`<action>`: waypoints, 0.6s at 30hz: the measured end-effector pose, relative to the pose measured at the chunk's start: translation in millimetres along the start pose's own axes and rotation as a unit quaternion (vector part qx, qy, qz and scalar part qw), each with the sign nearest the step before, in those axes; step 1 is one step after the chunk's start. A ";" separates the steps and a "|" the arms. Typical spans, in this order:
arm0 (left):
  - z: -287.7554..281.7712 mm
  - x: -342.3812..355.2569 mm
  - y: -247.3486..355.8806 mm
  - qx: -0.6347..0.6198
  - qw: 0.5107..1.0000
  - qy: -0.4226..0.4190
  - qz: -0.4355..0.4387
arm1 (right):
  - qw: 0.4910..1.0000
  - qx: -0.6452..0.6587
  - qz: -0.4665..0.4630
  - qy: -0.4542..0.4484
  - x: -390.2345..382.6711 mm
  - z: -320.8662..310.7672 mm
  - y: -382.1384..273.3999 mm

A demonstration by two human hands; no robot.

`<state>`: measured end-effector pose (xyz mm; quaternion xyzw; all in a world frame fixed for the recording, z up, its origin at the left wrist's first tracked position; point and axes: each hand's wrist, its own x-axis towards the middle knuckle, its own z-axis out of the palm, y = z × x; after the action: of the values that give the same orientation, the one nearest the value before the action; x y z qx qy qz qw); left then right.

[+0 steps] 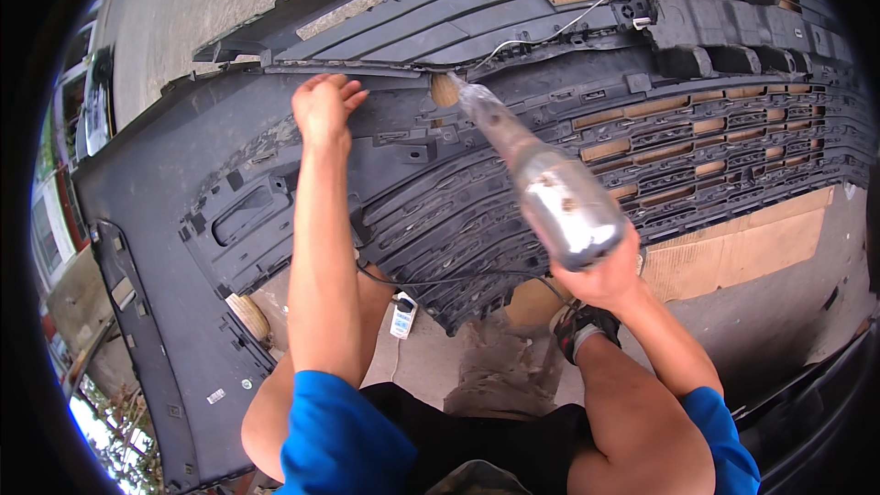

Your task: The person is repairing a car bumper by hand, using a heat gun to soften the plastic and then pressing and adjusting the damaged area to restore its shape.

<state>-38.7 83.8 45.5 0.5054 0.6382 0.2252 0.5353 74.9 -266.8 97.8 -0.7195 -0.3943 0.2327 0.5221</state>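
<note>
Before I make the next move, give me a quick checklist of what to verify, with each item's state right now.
1. Right hand gripping the silver, bottle-shaped metal tool: ok, wrapped around its wide end.
2. Left hand clear of the tool's narrow tip: ok, apart, to the tip's left.
3. Tip touching the large, black, ribbed plastic panel: cannot tell, too blurred.
4. Thin white strand well away from the tip: not ok, its lower end lies close by.
5. Slack black cord clear of the bare left leg: cannot tell, it passes very near.
6. Tool hot or cool: cannot tell from this picture.
</note>
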 end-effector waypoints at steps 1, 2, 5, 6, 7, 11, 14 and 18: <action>-4.3 1.2 8.9 0.035 0.999 0.019 0.015 | 0.999 -0.023 -0.031 -0.003 8.6 6.0 -2.7; -6.6 3.0 19.9 0.074 0.996 0.021 0.033 | 0.999 -0.021 -0.024 -0.014 7.6 13.7 1.6; -24.1 9.8 59.5 0.245 0.959 -0.013 0.143 | 0.999 -0.026 -0.033 -0.025 5.2 33.9 5.5; -27.8 6.8 71.6 0.316 0.931 -0.049 0.175 | 0.999 -0.029 -0.032 -0.029 2.8 37.6 5.3; -32.8 0.8 82.9 0.385 0.896 -0.084 0.207 | 0.998 -0.031 -0.031 -0.034 0.4 41.6 5.1; -55.0 -62.5 112.5 0.411 0.856 -0.160 0.269 | 0.997 -0.047 -0.023 -0.065 -3.5 50.3 -3.3; -87.8 -113.3 107.9 0.348 0.890 -0.198 0.217 | 0.995 -0.060 -0.020 -0.074 -2.8 55.7 -4.5; -148.4 -189.5 64.4 0.155 0.965 -0.206 0.048 | 0.994 -0.077 -0.037 -0.070 -4.5 55.6 -6.4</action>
<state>-163.8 -21.5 233.5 0.6477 0.5165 0.0395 0.5587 28.7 -237.9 84.2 -0.7245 -0.4728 0.2318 0.4448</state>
